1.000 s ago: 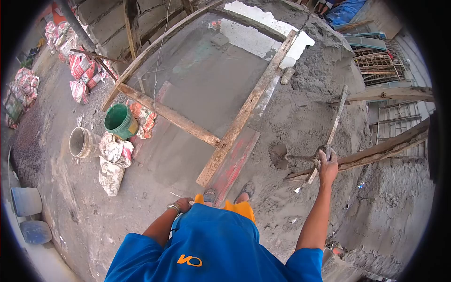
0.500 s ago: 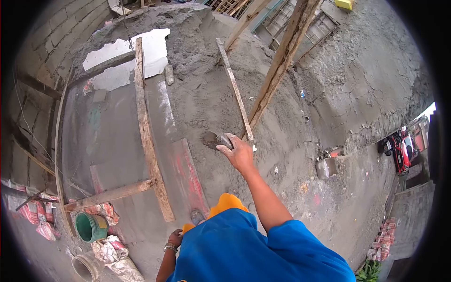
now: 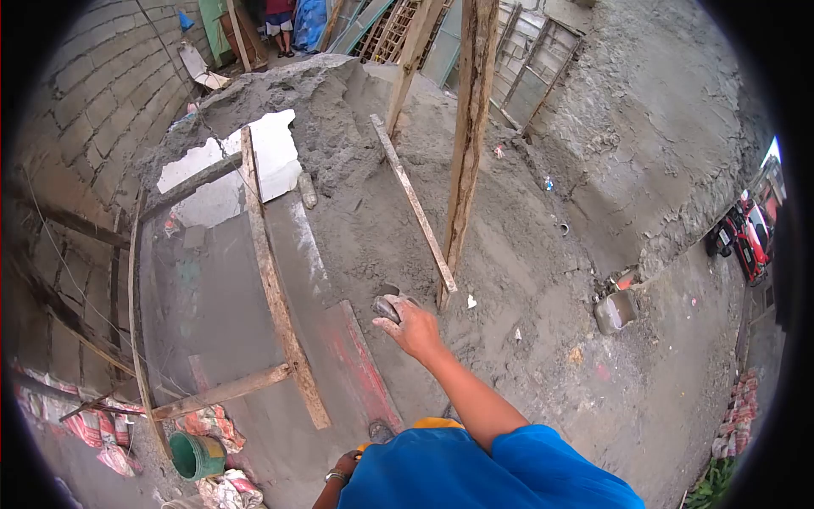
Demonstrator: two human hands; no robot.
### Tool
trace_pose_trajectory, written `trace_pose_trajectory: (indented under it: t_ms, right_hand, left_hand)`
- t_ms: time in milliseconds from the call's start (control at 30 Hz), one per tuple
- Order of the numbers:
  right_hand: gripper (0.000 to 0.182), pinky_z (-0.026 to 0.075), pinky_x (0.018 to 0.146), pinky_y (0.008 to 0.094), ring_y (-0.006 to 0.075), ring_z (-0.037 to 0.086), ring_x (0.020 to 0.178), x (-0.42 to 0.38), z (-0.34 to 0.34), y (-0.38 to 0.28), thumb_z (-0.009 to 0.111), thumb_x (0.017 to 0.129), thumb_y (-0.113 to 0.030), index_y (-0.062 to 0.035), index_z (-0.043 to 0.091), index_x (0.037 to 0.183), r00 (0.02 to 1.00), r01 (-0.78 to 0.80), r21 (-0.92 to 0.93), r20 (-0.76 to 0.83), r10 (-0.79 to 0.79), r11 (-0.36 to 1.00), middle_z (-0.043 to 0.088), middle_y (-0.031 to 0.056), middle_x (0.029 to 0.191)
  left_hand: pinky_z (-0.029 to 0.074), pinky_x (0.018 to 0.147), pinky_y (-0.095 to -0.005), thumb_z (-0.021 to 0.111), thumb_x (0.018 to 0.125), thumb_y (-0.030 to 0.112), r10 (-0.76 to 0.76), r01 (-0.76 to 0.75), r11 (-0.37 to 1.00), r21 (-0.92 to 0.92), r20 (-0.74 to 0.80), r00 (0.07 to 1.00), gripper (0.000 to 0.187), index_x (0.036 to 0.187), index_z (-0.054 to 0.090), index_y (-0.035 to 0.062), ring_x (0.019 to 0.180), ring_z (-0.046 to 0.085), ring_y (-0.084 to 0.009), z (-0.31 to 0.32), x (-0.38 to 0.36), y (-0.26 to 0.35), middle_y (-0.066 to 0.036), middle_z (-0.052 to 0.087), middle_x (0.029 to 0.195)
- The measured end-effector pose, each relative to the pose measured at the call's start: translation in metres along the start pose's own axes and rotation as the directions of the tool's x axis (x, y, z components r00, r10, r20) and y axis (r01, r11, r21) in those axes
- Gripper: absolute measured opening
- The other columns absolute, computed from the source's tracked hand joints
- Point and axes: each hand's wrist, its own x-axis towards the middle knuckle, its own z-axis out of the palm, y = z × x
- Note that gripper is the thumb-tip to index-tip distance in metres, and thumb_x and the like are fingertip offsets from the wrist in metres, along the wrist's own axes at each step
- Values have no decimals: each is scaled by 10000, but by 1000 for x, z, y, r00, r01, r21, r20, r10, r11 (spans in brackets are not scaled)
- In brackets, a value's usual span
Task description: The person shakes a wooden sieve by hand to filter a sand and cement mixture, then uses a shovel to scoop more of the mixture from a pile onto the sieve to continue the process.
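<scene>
My right hand (image 3: pixel 414 328) is stretched out in front of me, its fingers wrapped round what looks like a small cement-smeared trowel (image 3: pixel 387 308). Grey wet-looking mortar or sand (image 3: pixel 356 254) spreads on the ground just beyond that hand. Low by my hip is my left hand (image 3: pixel 347 463), with a bracelet at the wrist; it is close to the orange shorts (image 3: pixel 437 422), and its fingers are mostly hidden. A red-stained board (image 3: pixel 360 356) lies to the left of my right hand.
A wooden frame (image 3: pixel 275 288) lies over a flat board at left. A timber post (image 3: pixel 469 153) and a leaning strip (image 3: pixel 413 202) stand ahead. A green bucket (image 3: pixel 197 456) is at lower left, a grey container (image 3: pixel 615 312) at right. A person (image 3: pixel 278 21) stands far back.
My view has tilted up, bringing the far person into sight. My right hand has shifted a little left in the picture, still holding the tool; the left hand stays low at my side.
</scene>
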Motion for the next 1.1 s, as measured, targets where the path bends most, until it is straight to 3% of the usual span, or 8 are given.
trace_pose_trajectory:
  t_ms: [100,167,433,567,600,733,800,1100]
  right_hand:
    - [559,499,815,394,322,610,988,-1,-5,4,644,807,-471,-114,556,1229,999,10,35,43,-11,999,620,145,1124]
    - [559,499,810,403,329,608,985,-1,-12,6,635,817,-462,-128,538,1254,998,29,55,50,-32,998,615,148,1127]
    - [574,492,799,449,384,592,977,-30,-41,28,607,843,-448,-194,465,1338,981,14,135,188,-39,991,592,185,1134]
    - [565,494,810,450,379,592,996,-34,-47,46,601,844,-464,-225,468,1338,980,4,140,195,-32,990,587,188,1159]
    - [565,494,810,450,379,592,996,-37,-47,49,601,844,-464,-225,468,1338,981,10,142,189,-37,990,587,188,1159]
    - [563,497,825,446,371,591,1010,-37,-50,54,592,849,-468,-276,442,1356,973,-28,98,230,5,995,585,181,1171]
    - [565,497,830,444,368,589,1021,-37,-50,54,591,850,-468,-290,432,1363,971,-33,117,237,4,993,579,178,1186]
    - [554,476,879,433,349,561,1087,-18,-48,50,603,847,-446,-302,441,1356,985,-14,132,174,-9,991,564,162,1214]
  left_hand:
    - [485,885,-379,651,804,332,-106,103,993,60,52,993,433,1159,622,85,1010,626,-321,-3,1,46,-196,650,1071]
    - [500,861,-350,693,780,370,-99,84,987,137,105,990,515,1199,600,85,981,646,-235,-5,9,70,-157,667,1065]
    - [470,911,-376,595,847,319,-11,9,969,248,7,1000,437,1238,580,124,1040,616,-299,18,27,131,-192,643,1097]
    - [469,909,-362,600,854,345,-63,45,975,218,77,995,437,1242,578,144,1034,622,-270,33,30,141,-169,649,1107]
    - [460,919,-401,599,837,378,-56,41,982,184,79,995,439,1226,591,174,1040,604,-337,37,32,139,-197,640,1093]
    - [462,913,-404,590,844,372,-50,34,981,191,80,996,436,1233,586,175,1024,608,-345,42,49,136,-203,641,1085]
    - [474,892,-361,585,863,331,58,-88,958,271,117,991,420,1216,590,102,985,641,-262,34,45,158,-149,669,1066]
    - [459,918,-381,546,878,349,85,-123,964,236,167,982,397,1218,597,150,1006,618,-317,21,61,159,-147,652,1096]
